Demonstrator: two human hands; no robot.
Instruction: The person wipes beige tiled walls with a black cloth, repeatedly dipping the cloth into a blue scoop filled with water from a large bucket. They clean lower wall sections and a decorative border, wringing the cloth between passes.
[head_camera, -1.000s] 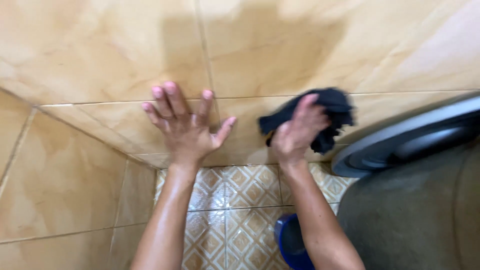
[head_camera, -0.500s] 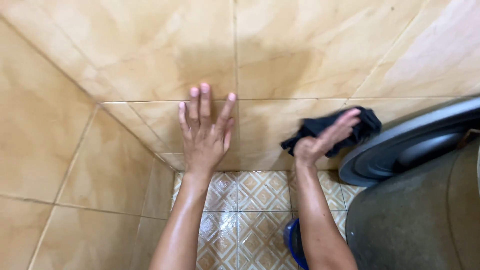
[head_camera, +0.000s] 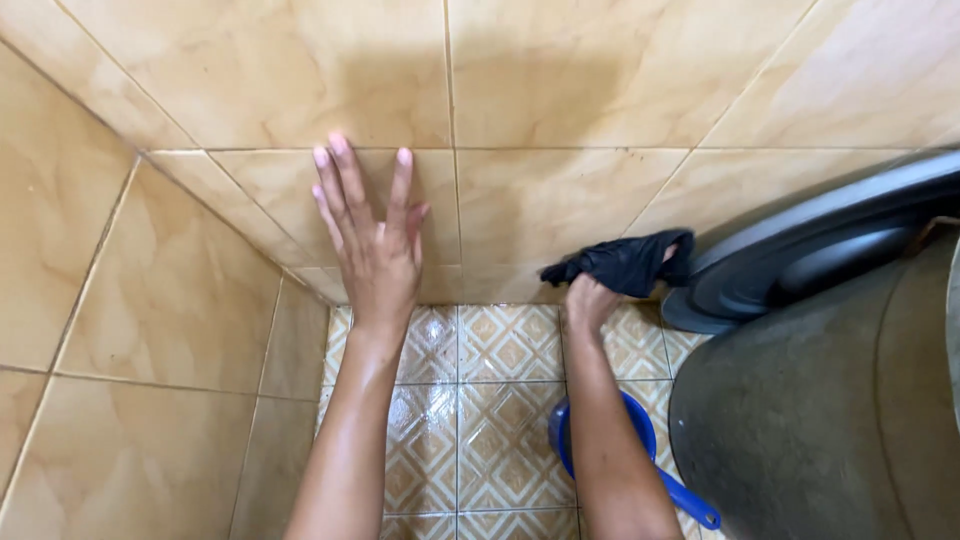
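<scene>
My left hand (head_camera: 372, 236) lies flat on the beige tiled wall (head_camera: 560, 90), fingers spread and pointing up, near the corner. My right hand (head_camera: 592, 295) presses a dark crumpled cloth (head_camera: 628, 262) against the lowest row of wall tiles, just above the floor. The cloth covers most of the fingers. Both forearms look wet.
A patterned tile floor (head_camera: 500, 400) lies below. A blue plastic scoop (head_camera: 640, 455) with a handle sits on it under my right forearm. A large grey drum (head_camera: 830, 410) with a dark lid (head_camera: 800, 265) leaning on the wall fills the right side.
My right hand has carried the cloth down the wall toward the floor and closer to the dark lid. My left hand stays flat on the wall, with its fingers closer together.
</scene>
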